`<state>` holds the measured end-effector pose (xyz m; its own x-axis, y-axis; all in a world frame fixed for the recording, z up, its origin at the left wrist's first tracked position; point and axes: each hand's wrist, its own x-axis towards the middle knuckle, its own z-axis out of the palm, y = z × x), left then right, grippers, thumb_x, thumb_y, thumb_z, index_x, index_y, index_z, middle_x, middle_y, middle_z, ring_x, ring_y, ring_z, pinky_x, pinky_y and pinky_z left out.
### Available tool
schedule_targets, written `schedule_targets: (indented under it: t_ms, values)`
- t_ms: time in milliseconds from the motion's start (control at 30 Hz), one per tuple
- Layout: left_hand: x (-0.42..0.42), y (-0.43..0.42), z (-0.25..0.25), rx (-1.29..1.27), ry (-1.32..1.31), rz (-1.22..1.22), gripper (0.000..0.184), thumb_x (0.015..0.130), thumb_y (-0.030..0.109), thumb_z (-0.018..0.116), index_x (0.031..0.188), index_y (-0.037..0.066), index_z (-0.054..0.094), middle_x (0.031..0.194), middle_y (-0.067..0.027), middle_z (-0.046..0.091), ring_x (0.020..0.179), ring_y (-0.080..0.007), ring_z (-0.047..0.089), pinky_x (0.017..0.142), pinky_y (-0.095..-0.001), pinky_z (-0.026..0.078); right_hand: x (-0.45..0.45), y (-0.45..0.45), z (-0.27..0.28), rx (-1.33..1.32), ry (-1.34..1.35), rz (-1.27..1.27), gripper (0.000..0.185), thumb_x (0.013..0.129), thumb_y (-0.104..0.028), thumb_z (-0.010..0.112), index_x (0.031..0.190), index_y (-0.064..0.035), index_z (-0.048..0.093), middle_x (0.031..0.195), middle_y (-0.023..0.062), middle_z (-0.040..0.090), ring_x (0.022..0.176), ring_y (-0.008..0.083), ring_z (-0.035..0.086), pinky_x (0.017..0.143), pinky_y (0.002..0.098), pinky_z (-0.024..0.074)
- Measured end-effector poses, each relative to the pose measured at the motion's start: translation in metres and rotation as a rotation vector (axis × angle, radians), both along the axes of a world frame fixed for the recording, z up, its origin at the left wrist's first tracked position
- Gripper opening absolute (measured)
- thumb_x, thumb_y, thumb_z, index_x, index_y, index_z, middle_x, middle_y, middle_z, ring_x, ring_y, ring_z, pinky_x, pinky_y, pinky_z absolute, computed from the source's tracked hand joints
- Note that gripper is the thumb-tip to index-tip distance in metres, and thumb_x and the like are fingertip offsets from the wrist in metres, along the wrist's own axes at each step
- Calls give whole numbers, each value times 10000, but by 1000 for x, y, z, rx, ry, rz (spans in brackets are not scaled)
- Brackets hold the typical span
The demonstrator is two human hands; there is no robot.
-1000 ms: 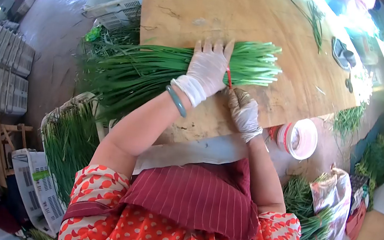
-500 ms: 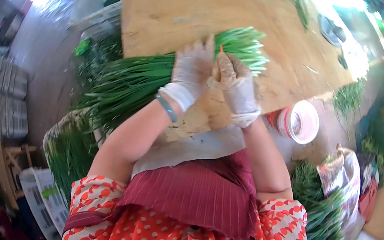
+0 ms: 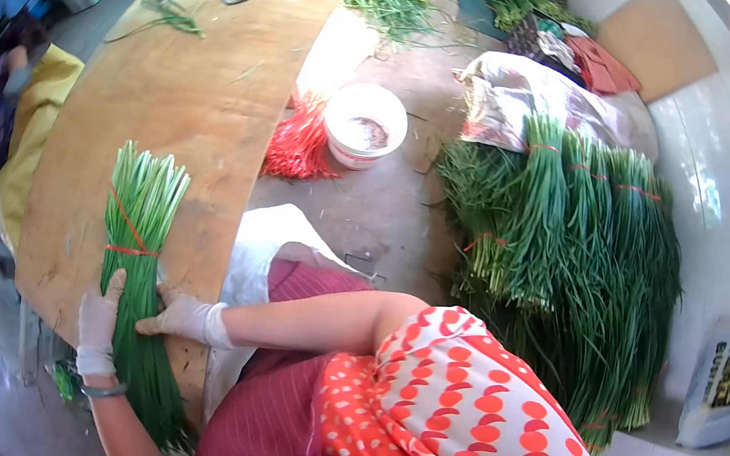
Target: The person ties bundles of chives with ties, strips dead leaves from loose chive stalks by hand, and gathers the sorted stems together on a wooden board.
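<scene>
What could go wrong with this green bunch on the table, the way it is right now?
The red tie has a strand running slantwise across the pale stems, so it might sit unevenly and slip. The leaves lie between the left hand and right hand, so a hard squeeze could bruise them. The leafy end reaches the near edge of the wooden table, where it might bend.

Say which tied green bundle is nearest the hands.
The leafy green bundle on the brown wooden board, between the gloved left hand and right hand; the other tied green bundles are heaped by the whitish sack.
</scene>
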<state>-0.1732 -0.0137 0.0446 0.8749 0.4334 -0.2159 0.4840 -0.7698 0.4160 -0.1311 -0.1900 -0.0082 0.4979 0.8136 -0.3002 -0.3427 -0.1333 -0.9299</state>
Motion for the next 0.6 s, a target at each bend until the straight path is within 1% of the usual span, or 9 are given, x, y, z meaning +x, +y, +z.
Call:
schedule_targets:
  t_ms: [100,167,233,300,367,433,500,567,600]
  values:
    - [10,-36,7,68,5,-20,601,883,470,432,1310,54,360,1077,-250,560,989,-363,557,813,-406,428,5,-10,15,81,196,-67,819,664,-390,734,1267,13,352,1150,170,528,1049,255,508,889,302,408]
    - [19,-64,18,-128,-147,-109,573,906,426,410,1342,67,313,1140,-240,533,1038,-335,539,853,-391,413,13,-12,17,423,104,-473,803,633,-413,768,1214,7,405,1102,159,545,1024,242,522,857,309,431]
    - [32,-81,19,-189,-256,-201,572,911,408,411,1352,63,293,1198,-225,496,1082,-310,511,881,-374,399,25,-24,13,421,151,-562,786,620,-367,791,1201,1,410,1075,140,555,996,226,538,825,322,450]
    - [49,-107,28,-248,-369,-293,573,916,390,411,1362,59,273,1255,-211,459,1126,-284,483,909,-356,385,53,-72,49,351,589,-487,662,657,-291,775,1167,-15,456,1016,117,582,910,209,576,781,333,479]
    - [62,-146,46,-348,-352,-423,589,912,371,435,1364,37,262,1333,-178,382,1186,-250,422,947,-327,354,82,-84,24,506,593,-571,458,712,-228,727,1081,-33,538,957,109,609,781,196,599,720,341,501]
    - [67,-171,46,-293,-390,-547,594,908,363,446,1364,30,261,1342,-170,374,1192,-248,412,952,-325,347,119,-111,11,645,282,-776,410,727,-206,706,1062,-35,544,938,115,614,753,217,611,701,349,514]
    - [69,-182,46,-235,-423,-668,600,904,356,457,1364,23,260,1350,-162,367,1199,-246,403,957,-323,341,146,-167,28,697,418,-738,397,747,-199,678,1075,-38,523,919,118,616,750,231,619,680,367,527]
    - [59,-181,45,-677,-220,-616,599,896,340,473,1364,29,265,1346,-156,372,1200,-234,398,982,-330,315,172,-235,49,481,164,-835,430,741,-126,663,1114,-39,466,894,135,609,745,258,619,667,391,538]
    - [54,-168,38,-741,-152,-552,600,892,338,483,1357,19,277,1330,-148,390,1167,-228,423,994,-329,306,182,-261,52,381,24,-1000,360,742,-155,663,1036,21,552,880,137,624,698,224,626,668,342,532]
